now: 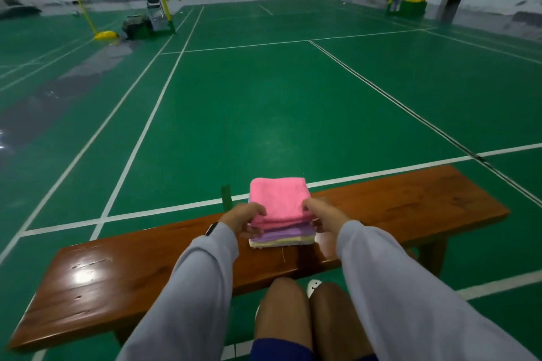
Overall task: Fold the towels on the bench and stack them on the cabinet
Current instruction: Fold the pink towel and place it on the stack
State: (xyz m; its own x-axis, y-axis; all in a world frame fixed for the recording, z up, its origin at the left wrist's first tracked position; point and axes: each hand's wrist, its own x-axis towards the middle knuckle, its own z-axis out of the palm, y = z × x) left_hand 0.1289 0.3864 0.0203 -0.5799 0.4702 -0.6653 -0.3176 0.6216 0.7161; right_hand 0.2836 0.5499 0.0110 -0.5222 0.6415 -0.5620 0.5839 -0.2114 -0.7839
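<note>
Pink-topped stack of folded towels (278, 202) is sitting on the brown wooden bench (410, 202). The left hand (245, 218) and right hand (324, 214) are clamping its sides, probably starting a level lift for the cabinet.

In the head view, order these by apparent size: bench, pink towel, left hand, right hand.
1. bench
2. pink towel
3. left hand and right hand: they look alike, so unranked.

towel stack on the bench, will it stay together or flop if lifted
The towel stack is probably light: few thin folded layers. Likely floppy, its edges look soft and uneven, so left hand and right hand gripping opposite sides should help. It may slide on the glossy bench.
</note>
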